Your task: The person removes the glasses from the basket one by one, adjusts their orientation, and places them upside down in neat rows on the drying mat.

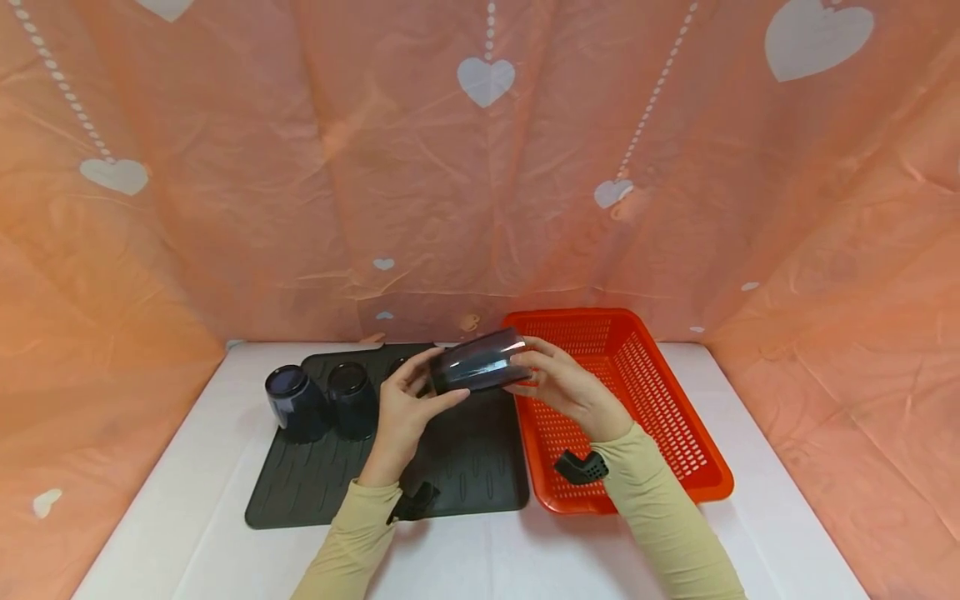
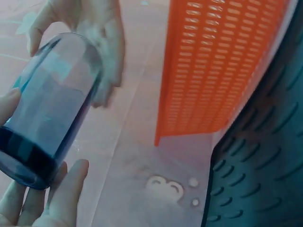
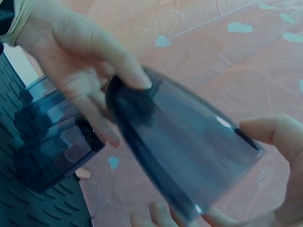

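A dark tinted drinking glass [image 1: 480,363] is held tilted over the black ridged mat, its right end higher than its left in the head view. My left hand [image 1: 405,412] grips the thick-based end, with the thumb [image 2: 8,105] on one side and fingers [image 2: 71,189] on the other. At the wider rim end, my right hand [image 1: 573,387] holds the glass between thumb [image 3: 265,128] and fingers. Left of the hands, two similar glasses [image 1: 298,404] [image 1: 352,402] stand base-up on the mat. Another dark glass [image 1: 397,364] is mostly hidden behind my left hand.
The black mat [image 1: 480,475] lies on a white-covered table [image 1: 202,467]. To its right stands a red perforated plastic basket [image 1: 675,417], partly under my right forearm. A peach curtain with white hearts [image 1: 420,167] closes off the back and sides.
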`<state>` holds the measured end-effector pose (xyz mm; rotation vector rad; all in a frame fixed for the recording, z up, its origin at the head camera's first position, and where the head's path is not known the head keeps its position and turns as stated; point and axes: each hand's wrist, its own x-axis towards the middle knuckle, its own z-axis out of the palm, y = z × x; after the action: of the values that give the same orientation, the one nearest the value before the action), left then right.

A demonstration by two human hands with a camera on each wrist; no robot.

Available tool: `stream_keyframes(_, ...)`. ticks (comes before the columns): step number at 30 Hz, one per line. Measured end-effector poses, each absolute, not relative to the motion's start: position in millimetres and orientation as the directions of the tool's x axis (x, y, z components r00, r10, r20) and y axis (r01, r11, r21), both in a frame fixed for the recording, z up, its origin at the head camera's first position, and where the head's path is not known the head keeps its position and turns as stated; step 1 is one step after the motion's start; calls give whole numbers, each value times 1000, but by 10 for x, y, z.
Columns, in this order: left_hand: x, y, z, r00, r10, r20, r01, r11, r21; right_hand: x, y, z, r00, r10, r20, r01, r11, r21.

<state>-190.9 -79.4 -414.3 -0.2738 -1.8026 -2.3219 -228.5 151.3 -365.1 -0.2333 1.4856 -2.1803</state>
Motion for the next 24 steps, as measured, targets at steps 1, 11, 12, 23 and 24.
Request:
stream_keyframes(1, -1925, -801, -4166, -962, -34, 271, 270, -272, 924, -2284, 1512, -3652, -863, -488, -131, 300, -284, -911)
stream_keyframes(11, -1947, -830, -4117, -927, -32, 373, 353, -408, 842, -2275, 1504, -3687, -853, -493, -168, 293, -187, -938)
stream_keyframes(12, -1944, -835, -4108, -924, -35, 380, 360, -408, 839, -2275, 1504, -3690, -857, -485, -172, 287, -173, -942)
stream_keyframes(23, -1937, -924, -4078, -925, -85, 371, 380, -286, 880, -2294, 1673, -3692, -881, -463, -92, 225, -241, -944)
stream_keyframes(24, -1940, -931, -4080, -924, -88, 373, 383, -272, 883, -2294, 1695, -3694, -882, -464, -85, 226, -257, -940)
